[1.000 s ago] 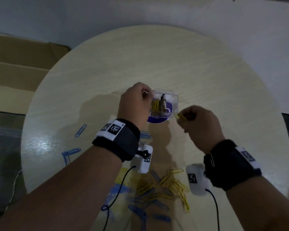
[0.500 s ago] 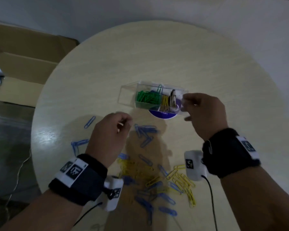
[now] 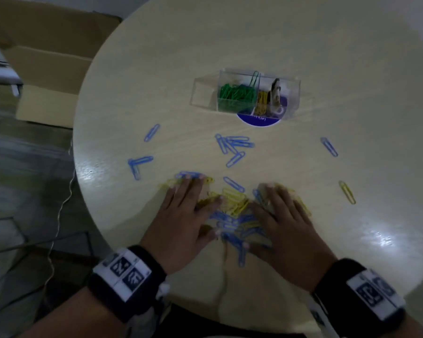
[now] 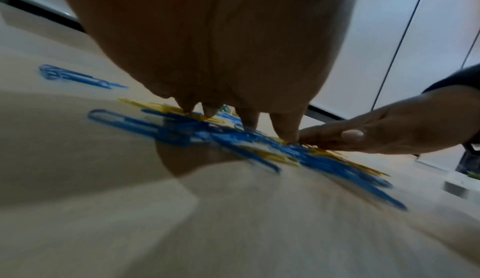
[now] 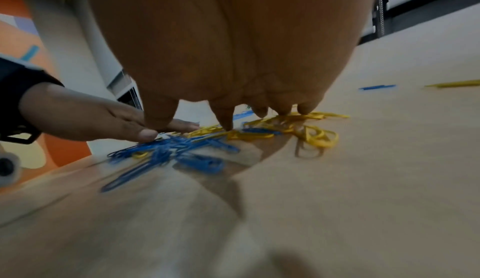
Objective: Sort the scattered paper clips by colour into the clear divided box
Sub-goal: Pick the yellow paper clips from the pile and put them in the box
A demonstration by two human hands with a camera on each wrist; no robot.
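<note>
A pile of blue and yellow paper clips [image 3: 235,215] lies near the table's front edge. My left hand [image 3: 188,211] rests flat on its left side with fingers spread. On the pile's right side my right hand [image 3: 281,215] lies flat as well. Fingertips [image 4: 285,134] of the left hand press on the clips [image 4: 233,138]; the right hand's fingertips [image 5: 226,122] touch yellow clips [image 5: 298,130]. The clear divided box [image 3: 247,93] stands further back, holding green clips [image 3: 235,95] and yellow clips [image 3: 261,103]. Its left compartment looks empty.
Loose blue clips [image 3: 235,145] lie between pile and box, others at the left [image 3: 139,162] and right [image 3: 329,146]. A single yellow clip [image 3: 347,191] lies at the right. A purple round sticker [image 3: 259,119] sits under the box. Cardboard boxes [image 3: 47,57] stand beyond the round table [image 3: 352,69].
Both hands have left the box and come down toward the table's front, landing flat on the mixed pile. The right hand no longer pinches a yellow clip.
</note>
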